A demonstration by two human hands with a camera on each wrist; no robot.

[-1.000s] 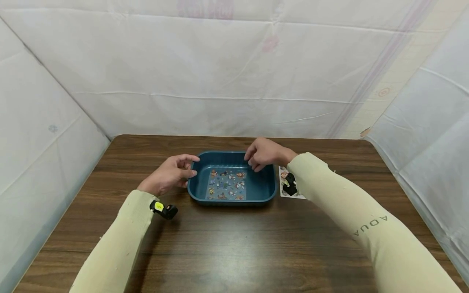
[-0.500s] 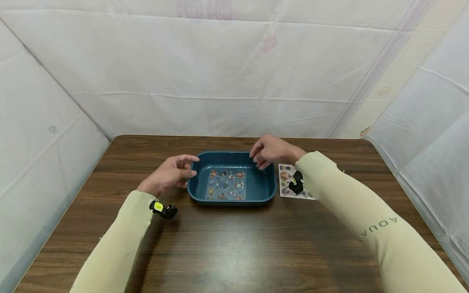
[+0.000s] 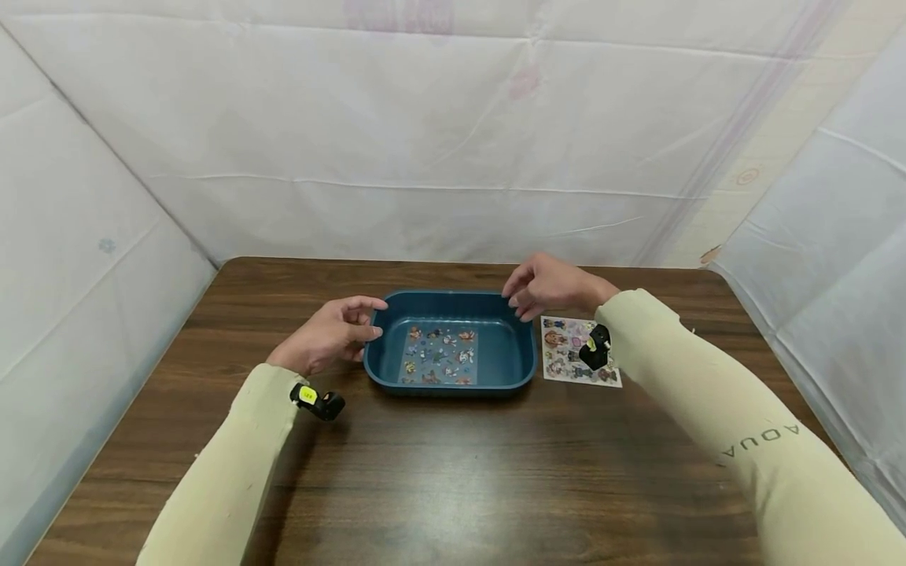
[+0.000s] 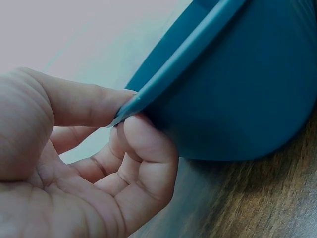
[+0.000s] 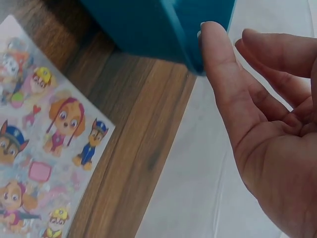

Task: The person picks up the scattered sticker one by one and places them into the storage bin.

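Worktop (image 3: 453, 472): dark wood grain, walled on three sides by white sheeting (image 3: 439, 141).

Tub (image 3: 450, 342): blue plastic, rectangular, standing flat near the middle of the worktop, toward the far side. Inside it, flat on the floor of the tub, lies a clear sticker sheet (image 3: 439, 356) with small cartoon figures.

Second sticker sheet (image 3: 579, 351): white-backed, with cartoon pups, lying flat on the worktop just right of the tub. It shows again in my right wrist view (image 5: 44, 148), near the tub wall (image 5: 148, 25) but not touching it.

My left hand (image 3: 333, 334): at the tub's left rim. The left wrist view shows the thumb (image 4: 84, 104) on top of the rim edge (image 4: 188, 54) and the curled index finger under it, so I am pinching the rim.

My right hand (image 3: 548, 284): at the tub's far right corner, fingers relaxed and loosely spread, holding nothing. The thumb tip (image 5: 215, 44) sits at the corner edge; I cannot tell whether it touches.
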